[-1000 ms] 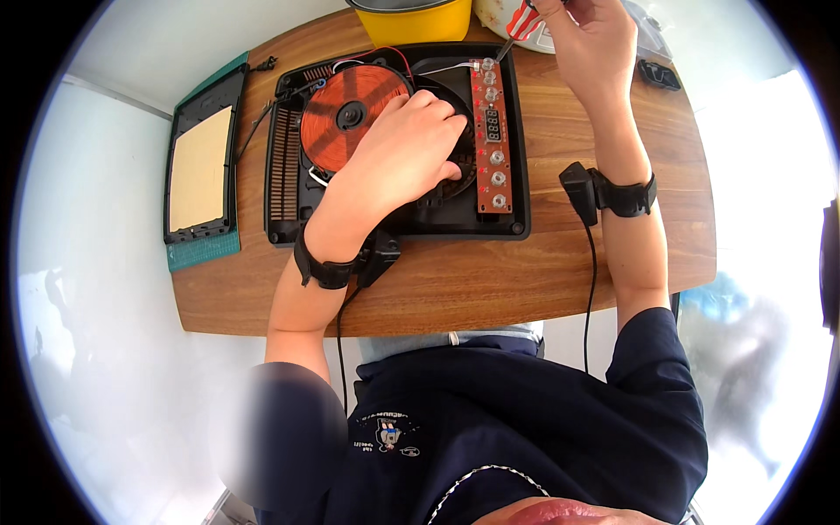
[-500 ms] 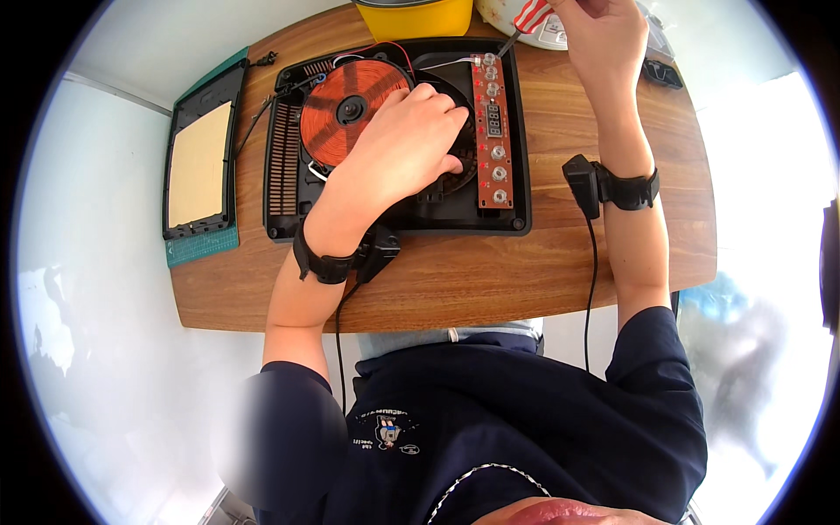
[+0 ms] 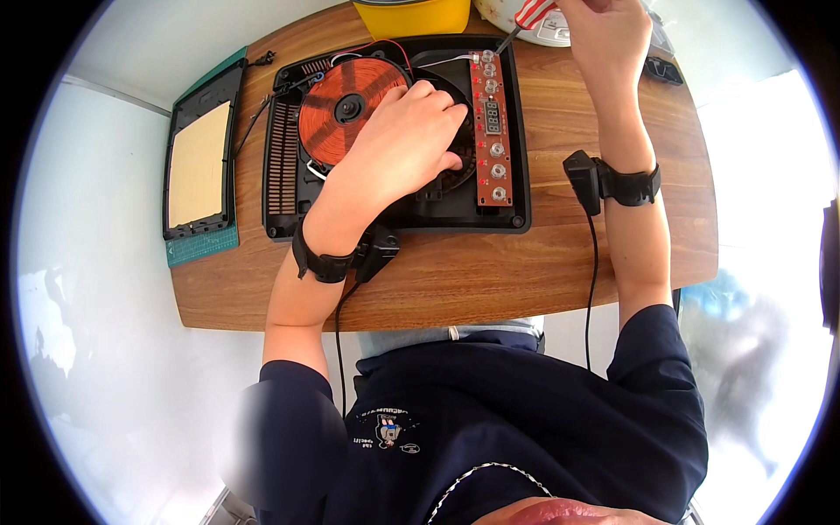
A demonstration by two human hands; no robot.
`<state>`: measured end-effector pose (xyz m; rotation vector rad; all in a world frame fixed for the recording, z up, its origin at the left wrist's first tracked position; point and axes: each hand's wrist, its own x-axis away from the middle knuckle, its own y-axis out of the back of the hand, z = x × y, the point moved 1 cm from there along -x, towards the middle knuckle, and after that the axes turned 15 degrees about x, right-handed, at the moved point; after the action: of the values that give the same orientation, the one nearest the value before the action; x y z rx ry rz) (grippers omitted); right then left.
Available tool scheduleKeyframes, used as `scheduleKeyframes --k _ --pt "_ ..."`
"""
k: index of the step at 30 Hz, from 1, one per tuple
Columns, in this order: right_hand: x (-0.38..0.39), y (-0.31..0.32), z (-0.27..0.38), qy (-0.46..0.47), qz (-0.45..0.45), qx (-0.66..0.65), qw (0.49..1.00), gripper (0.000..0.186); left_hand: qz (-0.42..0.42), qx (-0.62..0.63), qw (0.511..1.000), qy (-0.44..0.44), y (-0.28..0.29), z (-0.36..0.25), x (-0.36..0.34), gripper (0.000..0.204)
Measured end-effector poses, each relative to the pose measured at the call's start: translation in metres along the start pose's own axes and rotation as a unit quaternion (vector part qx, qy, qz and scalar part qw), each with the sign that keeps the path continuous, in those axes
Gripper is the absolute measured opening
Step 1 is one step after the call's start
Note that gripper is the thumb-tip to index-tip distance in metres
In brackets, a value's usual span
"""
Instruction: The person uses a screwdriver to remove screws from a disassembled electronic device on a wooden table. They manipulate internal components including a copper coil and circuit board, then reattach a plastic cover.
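Note:
On the table lies the black bottom housing (image 3: 398, 223) of an opened induction cooker, with a round copper coil (image 3: 328, 109) at its left. A narrow reddish-brown circuit board (image 3: 493, 131) with a small digit display and clear buttons runs along its right side. My left hand (image 3: 411, 131) rests over the dark fan (image 3: 459, 179) beside the coil, its fingers curled downward and their tips hidden. Up at the right, my right hand (image 3: 608, 35) is closed around the red-and-white striped handle of a screwdriver (image 3: 532, 13). The screwdriver's shaft slants down to the board's top end.
To the left, a black cover panel (image 3: 201, 166) with a cream sheet lies on a green cutting mat (image 3: 203, 249). A yellow container (image 3: 411, 19) and a white rounded appliance (image 3: 551, 33) stand at the back. A small black object (image 3: 662, 72) sits at the far right.
The housing and its circuit board have shifted very slightly up and left. Both hands keep nearly the same pose, the screwdriver still at the board's top end.

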<state>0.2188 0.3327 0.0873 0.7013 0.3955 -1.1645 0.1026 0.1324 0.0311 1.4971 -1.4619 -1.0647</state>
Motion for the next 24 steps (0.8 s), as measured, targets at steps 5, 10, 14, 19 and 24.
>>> scheduleKeyframes --k 5,10,14,19,24 --pt "0.0002 -0.0013 -0.0011 0.000 -0.005 -0.021 1.000 0.037 -0.066 0.000 0.996 -0.057 -0.0063 0.0058 0.0017 0.040" --pt "-0.0007 -0.0015 -0.0044 0.015 -0.004 -0.034 0.999 0.036 -0.057 -0.003 0.997 -0.051 -0.0057 0.0051 0.0014 0.040" --pt "-0.0002 -0.0020 -0.0068 0.013 0.001 -0.055 0.998 0.037 -0.060 -0.005 0.997 -0.053 -0.0065 0.0053 0.0012 0.040" --pt "0.0007 -0.0035 -0.0035 0.004 0.007 -0.042 0.999 0.038 -0.061 -0.004 0.997 -0.053 -0.0071 0.0065 0.0019 0.039" --pt "0.0011 -0.0041 -0.0042 0.012 0.004 -0.044 0.999 0.038 -0.068 -0.008 0.996 -0.060 -0.0078 0.0067 0.0018 0.039"
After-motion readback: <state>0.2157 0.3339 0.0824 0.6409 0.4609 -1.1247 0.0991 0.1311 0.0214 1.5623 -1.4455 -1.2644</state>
